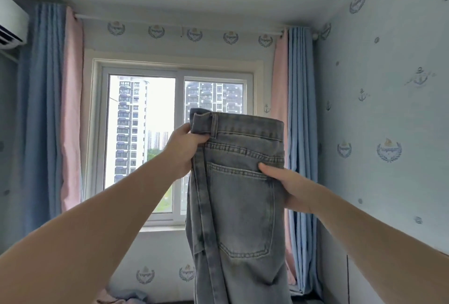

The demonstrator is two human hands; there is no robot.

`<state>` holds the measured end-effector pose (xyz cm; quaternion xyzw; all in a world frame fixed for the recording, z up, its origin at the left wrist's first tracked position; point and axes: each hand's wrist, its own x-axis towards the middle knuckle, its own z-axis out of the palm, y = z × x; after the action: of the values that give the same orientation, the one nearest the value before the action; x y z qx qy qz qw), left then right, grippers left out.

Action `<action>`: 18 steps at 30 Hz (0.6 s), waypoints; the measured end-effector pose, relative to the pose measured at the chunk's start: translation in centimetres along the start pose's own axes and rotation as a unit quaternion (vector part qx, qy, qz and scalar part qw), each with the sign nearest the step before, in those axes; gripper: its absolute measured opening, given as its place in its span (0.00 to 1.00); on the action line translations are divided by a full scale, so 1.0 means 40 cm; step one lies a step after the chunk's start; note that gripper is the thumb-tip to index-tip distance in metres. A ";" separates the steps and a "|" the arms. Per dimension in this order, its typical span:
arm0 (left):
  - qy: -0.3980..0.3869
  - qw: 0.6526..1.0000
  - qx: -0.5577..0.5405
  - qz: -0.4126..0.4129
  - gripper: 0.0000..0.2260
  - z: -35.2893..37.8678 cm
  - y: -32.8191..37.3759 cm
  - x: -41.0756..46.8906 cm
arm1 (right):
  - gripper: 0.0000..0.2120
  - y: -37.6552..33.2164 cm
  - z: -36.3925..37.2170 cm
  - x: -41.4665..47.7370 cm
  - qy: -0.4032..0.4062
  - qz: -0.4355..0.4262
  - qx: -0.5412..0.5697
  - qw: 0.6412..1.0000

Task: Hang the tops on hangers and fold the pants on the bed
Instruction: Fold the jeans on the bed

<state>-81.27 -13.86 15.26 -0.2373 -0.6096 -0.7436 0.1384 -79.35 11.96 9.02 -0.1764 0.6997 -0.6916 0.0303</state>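
From the head view, grey jeans (239, 196) hang up in front of the window (175, 143), already doubled leg on leg. The left hand (187, 151) pinches the waistband's left end; the right hand (289, 187) grips the right edge by the back pocket. Folding looks only begun: the bed barely shows, rumpled cloth (121, 297) low left, no hangers visible.

The legs of the jeans (240, 206) are cut off by the bottom edge, well below both hands. Of the right hand (291, 188), only the thumb is seen; its fingers are hidden behind the denim. Beyond the hands, part of the window (145, 145) is concealed by the jeans. Far left of the left hand (183, 150), the air conditioner (11, 21) is cropped. Below the left forearm, pink and blue fabric (121, 297) is cut off and cannot be identified.
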 end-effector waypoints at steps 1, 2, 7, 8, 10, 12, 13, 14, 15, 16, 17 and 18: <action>-0.003 1.000 0.012 0.005 0.15 -0.040 0.006 0.004 | 0.28 -0.014 0.038 0.024 0.047 -0.022 -0.009 0.999; 0.000 1.000 0.028 0.012 0.16 -0.067 0.009 0.007 | 0.25 -0.031 0.060 0.039 0.099 -0.041 -0.020 0.994; 0.043 0.993 0.102 0.040 0.13 -0.265 0.058 0.019 | 0.18 -0.098 0.193 0.128 0.174 -0.098 -0.074 0.977; 0.051 0.992 0.111 0.040 0.10 -0.299 0.068 0.022 | 0.20 -0.109 0.222 0.142 0.172 -0.102 -0.083 0.976; 0.064 0.989 0.128 0.040 0.04 -0.356 0.090 0.029 | 0.24 -0.130 0.276 0.167 0.163 -0.110 -0.091 0.976; 0.079 0.988 0.124 0.036 0.03 -0.403 0.110 0.035 | 0.26 -0.153 0.332 0.183 0.162 -0.117 -0.092 0.976; 0.087 0.989 0.113 0.032 0.05 -0.422 0.121 0.034 | 0.27 -0.165 0.361 0.189 0.166 -0.118 -0.092 0.975; 0.096 0.990 0.101 0.028 0.06 -0.438 0.132 0.029 | 0.29 -0.176 0.391 0.192 0.173 -0.118 -0.092 0.974; 0.106 0.990 0.094 0.025 0.07 -0.451 0.142 0.021 | 0.29 -0.187 0.421 0.192 0.179 -0.118 -0.092 0.972; 0.116 0.989 0.091 0.025 0.08 -0.463 0.153 0.011 | 0.29 -0.197 0.453 0.189 0.185 -0.117 -0.093 0.971; 0.127 0.987 0.092 0.029 0.08 -0.475 0.166 -0.001 | 0.29 -0.207 0.484 0.183 0.189 -0.117 -0.094 0.970; 0.136 0.986 0.095 0.033 0.08 -0.485 0.181 -0.016 | 0.28 -0.216 0.513 0.174 0.193 -0.119 -0.093 0.969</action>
<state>-80.72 -34.35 18.24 -0.1395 -0.6446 -0.7027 0.2669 -78.22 -9.53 18.05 -0.1232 0.7278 -0.6429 -0.2044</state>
